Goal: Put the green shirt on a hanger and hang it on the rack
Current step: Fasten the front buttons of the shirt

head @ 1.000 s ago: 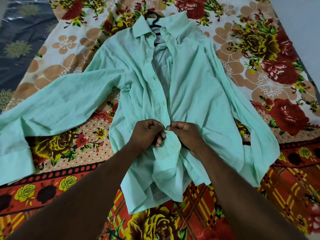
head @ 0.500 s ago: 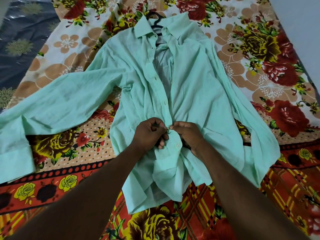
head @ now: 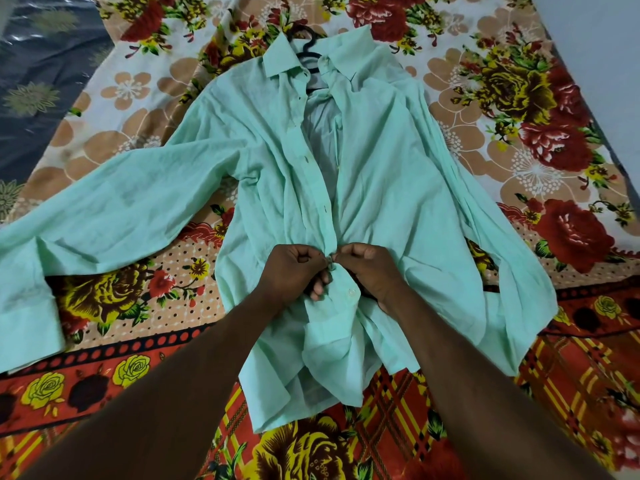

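Note:
The green shirt (head: 398,188) lies spread face up on the bed, collar at the far end, sleeves out to both sides. A dark hanger (head: 309,51) sits inside it, only its hook and neck showing between the collar points. My left hand (head: 294,271) and my right hand (head: 370,268) meet at the front placket low on the shirt, each pinching one edge of the fabric at a button. The upper front of the shirt gapes apart.
A floral bedsheet (head: 519,98) in red, yellow and tan covers the bed. A dark blue cloth with pale flowers (head: 41,81) lies at the far left. A plain grey surface (head: 595,46) runs along the right edge. No rack is in view.
Both hands stay pinched together at the same low button on the placket, with small finger movements. The shirt and hanger have not shifted on the bed.

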